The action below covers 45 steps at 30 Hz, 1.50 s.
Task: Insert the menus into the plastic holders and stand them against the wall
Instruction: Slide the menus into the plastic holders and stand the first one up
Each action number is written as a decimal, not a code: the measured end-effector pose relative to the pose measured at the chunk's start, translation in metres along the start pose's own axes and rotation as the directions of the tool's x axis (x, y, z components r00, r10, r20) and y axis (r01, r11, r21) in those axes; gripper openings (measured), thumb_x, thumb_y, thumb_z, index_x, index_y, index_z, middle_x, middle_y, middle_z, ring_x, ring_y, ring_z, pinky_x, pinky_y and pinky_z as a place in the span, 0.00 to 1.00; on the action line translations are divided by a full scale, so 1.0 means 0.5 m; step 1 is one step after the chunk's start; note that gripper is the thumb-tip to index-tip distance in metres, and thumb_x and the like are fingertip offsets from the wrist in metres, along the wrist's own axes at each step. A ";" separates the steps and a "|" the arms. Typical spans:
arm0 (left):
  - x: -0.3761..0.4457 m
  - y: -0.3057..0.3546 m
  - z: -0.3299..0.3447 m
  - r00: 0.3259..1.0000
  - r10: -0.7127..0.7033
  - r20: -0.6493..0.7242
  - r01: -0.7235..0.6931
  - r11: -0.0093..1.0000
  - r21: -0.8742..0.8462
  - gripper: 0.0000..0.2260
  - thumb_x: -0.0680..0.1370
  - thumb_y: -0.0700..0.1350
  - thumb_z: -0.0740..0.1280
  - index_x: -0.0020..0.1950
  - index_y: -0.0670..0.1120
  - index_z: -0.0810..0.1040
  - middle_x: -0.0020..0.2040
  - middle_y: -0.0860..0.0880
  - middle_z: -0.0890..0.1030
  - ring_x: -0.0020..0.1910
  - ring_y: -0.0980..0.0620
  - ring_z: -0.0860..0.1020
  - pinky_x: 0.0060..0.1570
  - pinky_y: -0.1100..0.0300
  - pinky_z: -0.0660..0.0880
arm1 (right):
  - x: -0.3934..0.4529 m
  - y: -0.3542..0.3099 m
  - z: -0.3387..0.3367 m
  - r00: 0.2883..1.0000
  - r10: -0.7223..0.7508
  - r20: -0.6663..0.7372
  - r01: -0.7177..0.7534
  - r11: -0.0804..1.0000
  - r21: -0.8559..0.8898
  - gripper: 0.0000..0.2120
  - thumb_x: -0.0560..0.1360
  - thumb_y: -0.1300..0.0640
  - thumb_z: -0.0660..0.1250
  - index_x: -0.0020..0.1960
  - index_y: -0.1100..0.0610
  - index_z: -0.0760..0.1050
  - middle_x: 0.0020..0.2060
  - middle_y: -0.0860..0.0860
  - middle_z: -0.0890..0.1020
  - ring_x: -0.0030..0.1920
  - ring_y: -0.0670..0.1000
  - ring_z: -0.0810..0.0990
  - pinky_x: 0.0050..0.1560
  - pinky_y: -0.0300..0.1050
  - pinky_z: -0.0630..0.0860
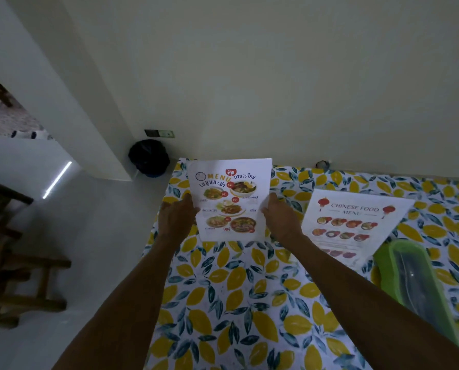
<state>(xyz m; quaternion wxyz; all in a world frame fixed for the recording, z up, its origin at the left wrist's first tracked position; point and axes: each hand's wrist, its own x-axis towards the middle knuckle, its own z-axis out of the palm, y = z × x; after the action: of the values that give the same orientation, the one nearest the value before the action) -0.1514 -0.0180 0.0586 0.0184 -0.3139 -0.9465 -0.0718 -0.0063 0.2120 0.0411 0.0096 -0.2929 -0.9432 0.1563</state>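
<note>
A Thai food menu (229, 198) with dish photos stands upright near the table's far left corner, close to the pale wall (276, 76). My left hand (176, 217) grips its left edge and my right hand (279, 216) grips its right edge. I cannot tell whether a clear plastic holder is around it. A second sheet, the Chinese food menu (351, 222), lies flat on the table to the right, apart from both hands.
The table wears a cloth with yellow and blue leaves (236, 303). A green lidded box (415, 287) lies at the right, over the Chinese menu's corner. A black bin (148, 157) stands on the floor by the wall; wooden furniture (22, 276) is at the left.
</note>
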 end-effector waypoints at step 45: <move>0.570 -0.291 0.062 0.999 -0.026 0.023 0.029 0.990 -0.140 0.10 0.80 0.51 0.62 0.53 0.45 0.72 0.48 0.42 0.82 0.46 0.39 0.80 0.49 0.48 0.72 | 0.543 -0.233 0.071 0.999 0.010 -0.033 -0.007 0.997 0.077 0.17 0.80 0.51 0.60 0.62 0.62 0.66 0.49 0.63 0.81 0.50 0.65 0.81 0.47 0.55 0.76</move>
<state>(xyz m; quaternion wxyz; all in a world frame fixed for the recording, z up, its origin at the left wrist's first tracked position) -0.4664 0.0399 0.0324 -0.0146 -0.3021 -0.9435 -0.1350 -0.2989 0.2616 0.0227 0.0357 -0.2990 -0.9349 0.1878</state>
